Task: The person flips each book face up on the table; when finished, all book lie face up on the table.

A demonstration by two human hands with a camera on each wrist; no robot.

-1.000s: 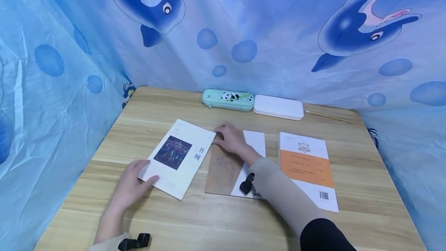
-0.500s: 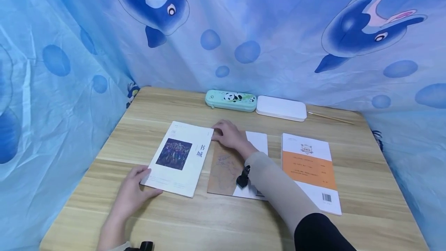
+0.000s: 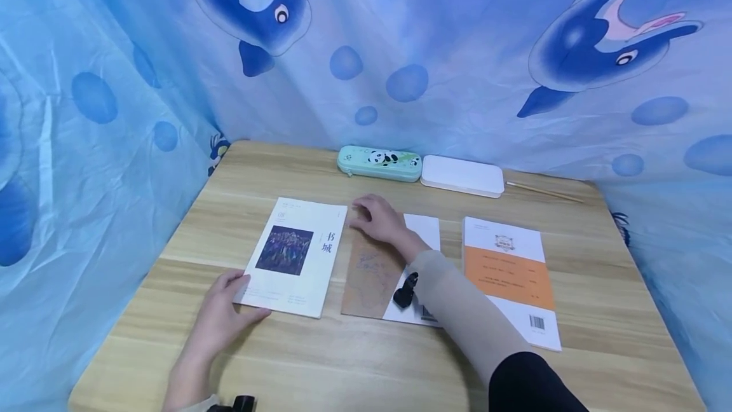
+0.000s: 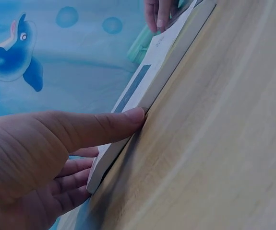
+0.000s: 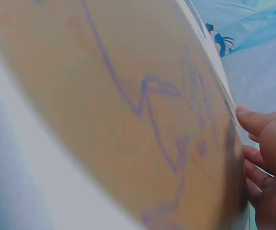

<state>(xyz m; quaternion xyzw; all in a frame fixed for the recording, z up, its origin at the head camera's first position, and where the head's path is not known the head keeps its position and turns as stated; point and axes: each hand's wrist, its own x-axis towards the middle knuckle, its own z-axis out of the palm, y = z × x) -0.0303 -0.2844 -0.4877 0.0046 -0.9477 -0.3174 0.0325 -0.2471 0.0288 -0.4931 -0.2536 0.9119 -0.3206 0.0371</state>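
In the head view, a white book (image 3: 291, 259) with a dark square picture lies flat on the left of the table. My left hand (image 3: 217, 316) is at its near left corner, the thumb on the near edge and the fingers on the left edge. The left wrist view shows the thumb (image 4: 106, 128) straight against the book's side. My right hand (image 3: 380, 221) hovers over the far part of a brown-and-white book (image 3: 372, 278), just off the white book's right edge. Its fingers are loosely bent with nothing seen between them. The right forearm hides part of the brown-and-white book.
An orange-and-white book (image 3: 506, 278) lies on the right. Along the back stand a mint panda pencil case (image 3: 379, 164) and a white flat case (image 3: 462, 175), with a thin stick (image 3: 543, 192) beside them. A blue dolphin curtain (image 3: 446, 37) hangs behind the wooden table (image 3: 354, 367).
The white book has turned from a slant to nearly straight and shifted slightly left. The left hand stays at its corner. A small gap now shows between the right fingers and the book.
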